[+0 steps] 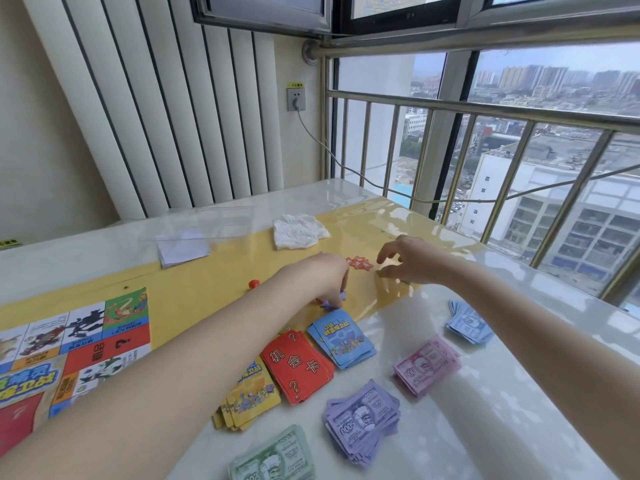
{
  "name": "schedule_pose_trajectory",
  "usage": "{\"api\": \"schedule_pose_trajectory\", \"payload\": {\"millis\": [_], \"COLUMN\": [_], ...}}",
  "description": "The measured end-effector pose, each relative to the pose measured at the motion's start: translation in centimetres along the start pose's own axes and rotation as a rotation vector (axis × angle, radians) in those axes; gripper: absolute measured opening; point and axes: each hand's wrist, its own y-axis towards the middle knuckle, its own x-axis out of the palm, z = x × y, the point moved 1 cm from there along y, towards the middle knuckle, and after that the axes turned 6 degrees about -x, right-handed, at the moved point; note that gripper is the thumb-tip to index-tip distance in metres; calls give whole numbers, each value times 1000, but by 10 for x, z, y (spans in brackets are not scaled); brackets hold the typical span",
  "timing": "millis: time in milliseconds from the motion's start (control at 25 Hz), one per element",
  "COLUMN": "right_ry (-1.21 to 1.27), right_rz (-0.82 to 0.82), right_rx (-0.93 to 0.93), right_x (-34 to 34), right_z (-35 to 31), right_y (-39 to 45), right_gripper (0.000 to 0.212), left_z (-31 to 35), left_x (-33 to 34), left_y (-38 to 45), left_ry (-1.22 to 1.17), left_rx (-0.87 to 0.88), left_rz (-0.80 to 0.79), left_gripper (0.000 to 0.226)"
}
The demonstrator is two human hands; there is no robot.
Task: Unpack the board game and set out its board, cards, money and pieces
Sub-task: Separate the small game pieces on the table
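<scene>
Purple star pieces [333, 302] pinched by left fingers [337, 289], right fingers [388, 254] spread, empty

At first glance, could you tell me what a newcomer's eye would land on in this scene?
Probably the bright stacks fanned across the near table: the red card deck between the yellow deck and blue deck, with purple money and pink money to their right. Beyond them, the left hand pinches small purple pieces and the right hand hovers by red star tokens.
</scene>
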Motion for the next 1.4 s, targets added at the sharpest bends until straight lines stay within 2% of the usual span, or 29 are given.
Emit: {"api": "schedule_pose_trajectory", "payload": {"millis": [360,560,640,720,800,880,1080,1240,1320,1400], "right_ry": [26,79,135,188,183,175,116,188,220,109], "right_rz": [14,102,133,85,-24,-66,2,54,-34,-189], "right_rx": [22,-23,-84,-192,-280,-320,-271,-371,-477,-575], "right_x": [-7,-5,-7,-4,6,18,18,-6,-15,-11], "right_z": [5,-3,-8,-15,-21,-24,-20,-51,-84,-116], "right_y": [-13,-15,-16,-17,-17,-15,-14,-25,-34,-40], "right_gripper": [25,25,22,19,23,23,17,19,26,43], "left_z": [29,37,26,5,-14,-26,-36,-52,-66,-78], "left_x": [10,13,6,-5,-11,-10,-1,-6,-4,3], "left_y": [12,13,10,6,0,-8,-29,-69,-93,-114], "left_ry": [-159,-346,-466,-619,-712,-746,-746,-621,-475,-312], "left_rx": [50,39,30,-4,-29,-32,-22,16,-5,-75], "left_rz": [129,168,225,302,344,345,330,372,351,242], "left_gripper": [29,33,26,16,16,18,18,13,7,21]}}
